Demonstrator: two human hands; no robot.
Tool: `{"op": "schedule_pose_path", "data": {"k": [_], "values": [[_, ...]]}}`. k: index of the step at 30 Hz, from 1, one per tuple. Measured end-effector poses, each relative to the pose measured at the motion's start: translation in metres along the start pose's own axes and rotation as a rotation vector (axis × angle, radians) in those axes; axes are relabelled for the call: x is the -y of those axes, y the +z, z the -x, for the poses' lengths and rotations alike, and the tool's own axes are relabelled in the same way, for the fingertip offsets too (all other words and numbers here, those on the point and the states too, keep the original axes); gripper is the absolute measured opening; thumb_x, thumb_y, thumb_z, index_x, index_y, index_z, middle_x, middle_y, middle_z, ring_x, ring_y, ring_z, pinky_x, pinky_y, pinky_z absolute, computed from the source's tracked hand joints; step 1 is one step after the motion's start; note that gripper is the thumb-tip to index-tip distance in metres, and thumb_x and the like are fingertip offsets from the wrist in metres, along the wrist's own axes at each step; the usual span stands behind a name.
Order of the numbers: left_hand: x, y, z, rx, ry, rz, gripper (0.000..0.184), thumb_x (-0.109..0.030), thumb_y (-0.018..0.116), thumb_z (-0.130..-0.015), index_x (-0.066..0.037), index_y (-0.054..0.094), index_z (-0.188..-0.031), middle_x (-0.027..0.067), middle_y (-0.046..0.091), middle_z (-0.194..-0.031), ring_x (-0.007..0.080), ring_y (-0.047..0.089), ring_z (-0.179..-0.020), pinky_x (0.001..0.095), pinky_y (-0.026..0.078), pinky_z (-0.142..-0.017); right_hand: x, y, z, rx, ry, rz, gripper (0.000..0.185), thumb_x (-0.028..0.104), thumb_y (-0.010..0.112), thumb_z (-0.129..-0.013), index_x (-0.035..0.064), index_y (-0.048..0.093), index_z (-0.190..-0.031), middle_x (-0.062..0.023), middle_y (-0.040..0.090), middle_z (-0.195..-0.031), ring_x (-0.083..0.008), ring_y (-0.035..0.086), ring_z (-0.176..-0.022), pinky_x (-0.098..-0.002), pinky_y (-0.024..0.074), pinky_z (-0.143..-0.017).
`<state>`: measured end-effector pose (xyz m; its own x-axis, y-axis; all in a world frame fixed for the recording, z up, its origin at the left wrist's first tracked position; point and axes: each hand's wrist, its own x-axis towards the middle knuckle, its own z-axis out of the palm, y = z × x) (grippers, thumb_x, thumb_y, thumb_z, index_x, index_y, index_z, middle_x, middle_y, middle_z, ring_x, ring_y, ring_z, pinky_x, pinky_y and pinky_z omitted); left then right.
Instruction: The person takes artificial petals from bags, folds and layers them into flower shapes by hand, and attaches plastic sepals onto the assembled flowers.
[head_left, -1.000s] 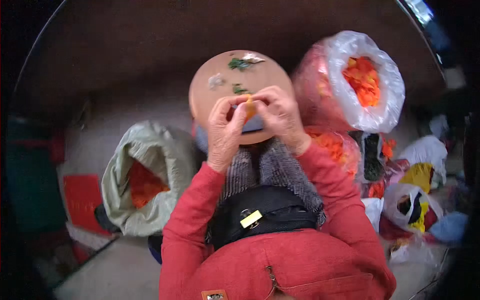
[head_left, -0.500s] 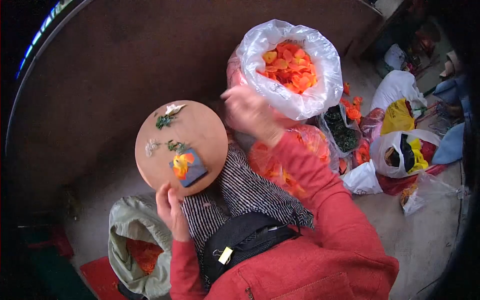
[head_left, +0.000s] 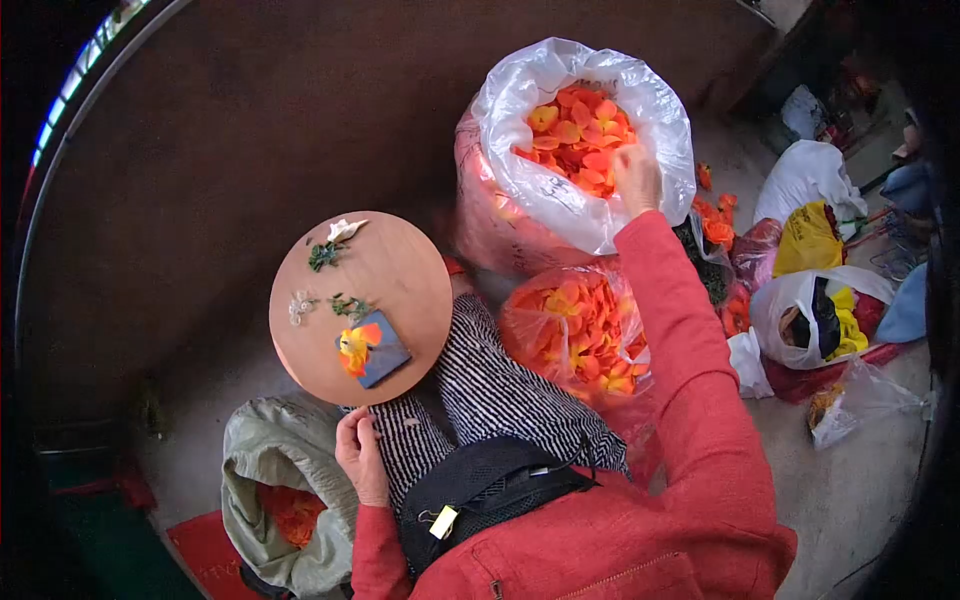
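The right grip was at about 4 o'clock in the big bag of orange petals, couldn't tell if it was pinching any. Left grip curled near the round surface's 6 o'clock edge, hold unclear. One flower, probably part-built, sat on the blue block at 5; loads of petals left. White bloom lay at 12, the bag's raised rim in the way.

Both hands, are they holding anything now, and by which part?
The right hand is at the orange petals in the plastic bag; whether it grips one can't be told. The left hand shows nothing held.
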<state>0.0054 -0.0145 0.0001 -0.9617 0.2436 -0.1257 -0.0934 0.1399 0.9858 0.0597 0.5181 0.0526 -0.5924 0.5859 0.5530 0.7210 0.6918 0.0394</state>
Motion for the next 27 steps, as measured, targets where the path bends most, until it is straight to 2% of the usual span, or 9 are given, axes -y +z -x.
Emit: {"op": "schedule_pose_path", "data": {"k": [2,6,8,11,15,19,22,25,27], "values": [[0.0,-0.002,-0.001,0.003,-0.018,0.013,0.016,-0.009,0.048,-0.089,0.0,0.056,-0.099,0.0022,0.057,-0.086,0.0045,0.046,-0.066,0.0174,0.038,-0.061,-0.001,0.0,-0.006,-0.126,0.303,-0.541,0.018,0.021,0.061,-0.08,0.0047,0.067,-0.084,-0.0123,0.066,-0.082,-0.0198,0.063,-0.076,-0.0313,0.048,-0.068],[0.001,-0.002,-0.001,-0.006,-0.024,0.073,0.017,-0.012,0.049,-0.09,-0.001,0.056,-0.1,0.0027,0.058,-0.085,0.0045,0.047,-0.065,0.0176,0.038,-0.06,0.009,-0.015,-0.011,-0.121,0.326,-0.868,0.02,0.019,0.058,-0.084,0.0014,0.066,-0.088,-0.0093,0.066,-0.085,-0.0158,0.062,-0.074,-0.0279,0.0477,-0.068],[-0.004,-0.004,-0.001,-0.001,-0.032,0.094,0.017,-0.012,0.05,-0.09,-0.001,0.057,-0.1,0.0028,0.058,-0.085,0.0044,0.047,-0.064,0.0175,0.038,-0.06,0.032,-0.037,-0.008,-0.004,0.438,-1.332,0.022,0.02,0.057,-0.086,-0.0003,0.063,-0.093,-0.0027,0.063,-0.085,-0.0094,0.058,-0.075,-0.0243,0.0471,-0.068],[-0.014,-0.004,0.0,-0.013,-0.063,0.132,0.016,-0.011,0.05,-0.089,-0.001,0.056,-0.101,0.0028,0.059,-0.084,0.0042,0.047,-0.064,0.0174,0.038,-0.059,0.078,-0.074,0.012,0.204,0.381,-1.707,0.024,0.021,0.056,-0.088,-0.0005,0.059,-0.099,-0.0012,0.061,-0.088,-0.008,0.057,-0.076,-0.022,0.0464,-0.069],[-0.04,0.002,-0.001,0.094,0.001,0.155,0.017,-0.009,0.052,-0.088,0.001,0.058,-0.099,0.0032,0.06,-0.084,0.0065,0.052,-0.07,0.0192,0.042,-0.064,0.138,-0.104,0.054,0.585,0.364,-1.912,0.019,0.016,0.055,-0.088,0.001,0.059,-0.099,-0.0017,0.061,-0.087,-0.0081,0.058,-0.078,-0.0217,0.047,-0.072],[-0.076,0.01,-0.001,0.229,0.107,0.172,0.019,-0.004,0.051,-0.086,0.005,0.06,-0.101,0.007,0.059,-0.094,0.0113,0.056,-0.081,0.0234,0.045,-0.075,0.198,-0.135,0.09,0.713,0.067,-1.826,0.017,0.013,0.053,-0.089,-0.0001,0.058,-0.099,-0.0017,0.061,-0.088,-0.0071,0.057,-0.078,-0.0196,0.0461,-0.072],[-0.079,0.012,-0.01,0.243,0.269,0.109,0.023,-0.013,0.049,-0.089,0.005,0.061,-0.098,0.0072,0.059,-0.097,0.0123,0.056,-0.087,0.0256,0.044,-0.079,0.233,-0.169,0.117,0.841,-0.12,-1.723,0.016,0.008,0.051,-0.089,-0.0027,0.058,-0.098,-0.0019,0.061,-0.088,-0.0066,0.056,-0.082,-0.0199,0.0457,-0.074],[-0.079,0.012,-0.011,0.384,0.09,0.243,0.032,-0.024,0.045,-0.092,0.002,0.058,-0.106,0.0069,0.057,-0.105,0.0131,0.055,-0.094,0.0274,0.043,-0.084,0.254,-0.181,0.137,0.545,-0.713,-1.416,0.015,0.006,0.058,-0.081,0.0035,0.06,-0.096,-0.0079,0.063,-0.088,-0.0183,0.061,-0.083,-0.0269,0.0475,-0.075],[-0.074,0.014,-0.009,0.435,-0.309,0.849,0.048,-0.04,0.034,-0.094,-0.001,0.05,-0.117,0.0075,0.057,-0.109,0.0151,0.055,-0.096,0.0299,0.042,-0.087,0.266,-0.186,0.149,0.306,-1.025,-1.264,0.021,0.006,0.065,-0.073,0.0067,0.062,-0.094,-0.0087,0.063,-0.088,-0.0245,0.062,-0.082,-0.0323,0.0486,-0.074]]}}
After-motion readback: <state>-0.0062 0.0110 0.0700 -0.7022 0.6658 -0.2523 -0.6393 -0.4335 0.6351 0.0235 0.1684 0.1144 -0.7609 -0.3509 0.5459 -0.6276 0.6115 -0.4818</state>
